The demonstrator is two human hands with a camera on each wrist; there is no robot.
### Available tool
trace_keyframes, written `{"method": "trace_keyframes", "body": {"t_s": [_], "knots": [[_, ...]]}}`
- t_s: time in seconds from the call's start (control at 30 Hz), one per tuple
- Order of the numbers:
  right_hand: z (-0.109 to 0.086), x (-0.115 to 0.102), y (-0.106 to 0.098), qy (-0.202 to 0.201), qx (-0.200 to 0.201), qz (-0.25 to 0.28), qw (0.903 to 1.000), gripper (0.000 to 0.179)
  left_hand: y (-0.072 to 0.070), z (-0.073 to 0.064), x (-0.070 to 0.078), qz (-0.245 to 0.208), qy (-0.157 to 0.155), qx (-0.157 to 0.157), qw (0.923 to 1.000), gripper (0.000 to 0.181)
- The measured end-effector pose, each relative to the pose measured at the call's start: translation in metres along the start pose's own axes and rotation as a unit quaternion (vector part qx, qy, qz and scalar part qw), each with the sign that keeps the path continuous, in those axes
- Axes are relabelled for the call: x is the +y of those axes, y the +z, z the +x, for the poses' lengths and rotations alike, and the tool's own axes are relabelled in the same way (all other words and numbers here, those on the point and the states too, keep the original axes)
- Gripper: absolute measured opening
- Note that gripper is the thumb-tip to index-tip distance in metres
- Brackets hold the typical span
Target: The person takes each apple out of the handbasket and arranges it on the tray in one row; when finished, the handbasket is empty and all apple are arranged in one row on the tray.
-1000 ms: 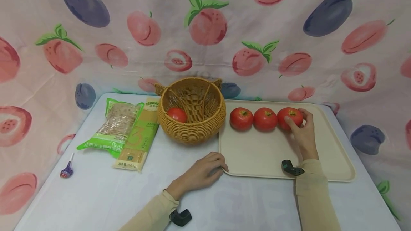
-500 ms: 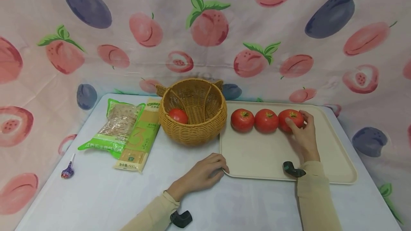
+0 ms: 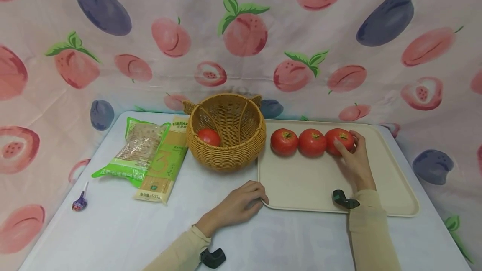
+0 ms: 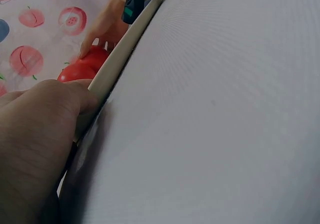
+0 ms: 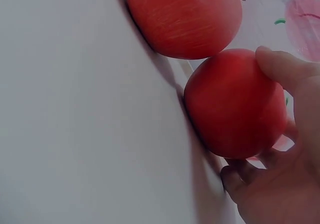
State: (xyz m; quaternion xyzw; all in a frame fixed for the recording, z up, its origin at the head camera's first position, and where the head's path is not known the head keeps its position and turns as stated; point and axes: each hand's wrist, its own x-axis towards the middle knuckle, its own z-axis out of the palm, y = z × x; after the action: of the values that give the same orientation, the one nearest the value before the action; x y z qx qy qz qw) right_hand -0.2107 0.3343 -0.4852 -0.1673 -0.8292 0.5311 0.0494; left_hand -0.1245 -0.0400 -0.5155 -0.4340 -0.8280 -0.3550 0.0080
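Observation:
Three red apples stand in a row along the back of a beige tray (image 3: 308, 187) in the head view: a left apple (image 3: 284, 142), a middle apple (image 3: 312, 143) and a right apple (image 3: 339, 140). My right hand (image 3: 355, 160) holds the right apple, thumb on its near side and fingers round its right side. In the right wrist view the held apple (image 5: 235, 104) sits low at the tray surface, right up against its neighbour (image 5: 187, 16). My left hand (image 3: 239, 202) grips the tray's near left corner, its fingers bent over the rim (image 4: 117, 61).
A wicker basket (image 3: 226, 158) with another apple (image 3: 208, 137) inside stands left of the tray. Further left lie a green-edged clear food bag (image 3: 137, 149), a green noodle packet (image 3: 163, 164) and a lollipop (image 3: 79, 202). A fruit-print cloth (image 3: 241, 70) hangs behind the table.
My right hand and the right apple have shifted very slightly left, toward the middle apple. The left hand stays at the tray corner.

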Motion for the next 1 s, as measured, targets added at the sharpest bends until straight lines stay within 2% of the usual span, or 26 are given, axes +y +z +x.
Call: {"method": "trace_keyframes", "body": {"t_s": [0.33,0.53,0.63,0.73,0.83,0.93,1.0], "knots": [[-0.002,-0.002,0.000,-0.012,0.003,0.004,0.9999,0.078,0.001,0.001,0.000,0.000,0.000,0.000,1.0000,0.015],[-0.001,-0.011,-0.002,-0.044,0.066,0.060,0.9951,0.063,0.000,0.001,0.001,-0.002,-0.002,-0.003,1.0000,0.015],[-0.002,-0.016,-0.004,-0.062,0.104,0.109,0.9867,0.054,0.000,0.000,0.001,0.000,0.004,-0.003,1.0000,0.015],[-0.005,-0.021,-0.005,-0.095,0.119,0.152,0.9766,0.047,0.001,-0.001,0.000,0.006,0.010,0.000,0.9999,0.015],[-0.006,-0.028,-0.002,-0.146,0.115,0.198,0.9624,0.041,0.000,-0.001,0.001,0.005,0.005,-0.002,1.0000,0.015],[-0.008,-0.035,0.002,-0.204,0.095,0.245,0.9431,0.036,0.000,0.000,0.001,-0.001,-0.002,-0.002,1.0000,0.015],[-0.010,-0.040,0.005,-0.231,0.081,0.259,0.9342,0.033,0.000,0.000,0.001,-0.003,-0.001,-0.001,1.0000,0.015]]}}
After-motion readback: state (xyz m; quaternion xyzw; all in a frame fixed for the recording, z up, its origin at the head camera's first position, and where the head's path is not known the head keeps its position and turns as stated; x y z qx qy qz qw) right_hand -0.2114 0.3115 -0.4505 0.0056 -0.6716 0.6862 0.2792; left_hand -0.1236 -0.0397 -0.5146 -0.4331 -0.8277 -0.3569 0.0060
